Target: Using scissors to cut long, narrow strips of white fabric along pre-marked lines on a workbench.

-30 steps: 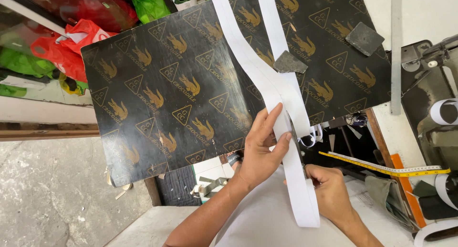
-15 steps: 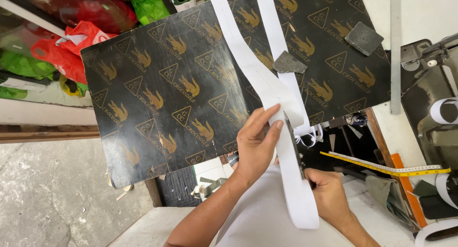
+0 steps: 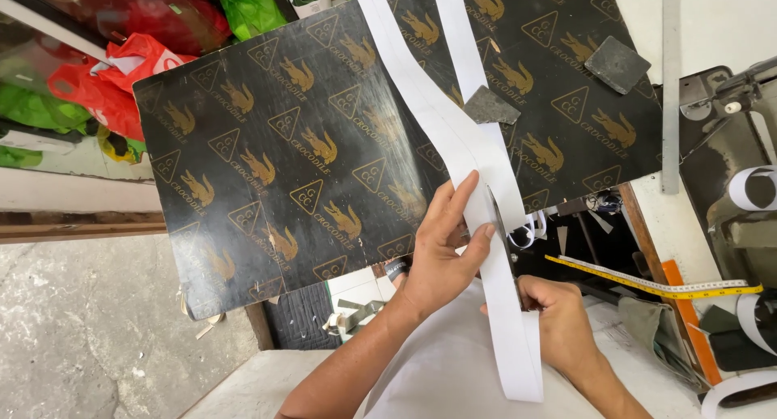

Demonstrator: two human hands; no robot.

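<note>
White strip (image 3: 494,249) lay across the black patterned board (image 3: 283,160) on the desk, lower end hanging toward the person. Thin, floppy, light; best pinched flat near the cut line. Left hand (image 3: 441,253) pinched its edge; right hand (image 3: 558,314) was closed on scissors (image 3: 503,249). Versus 1 s earlier: blades had advanced up the strip and the left hand had slid up.

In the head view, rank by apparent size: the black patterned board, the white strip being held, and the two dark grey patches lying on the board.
1. Black patterned board.
2. White strip.
3. The two grey patches: they look about alike, so no ranking between them.
</note>
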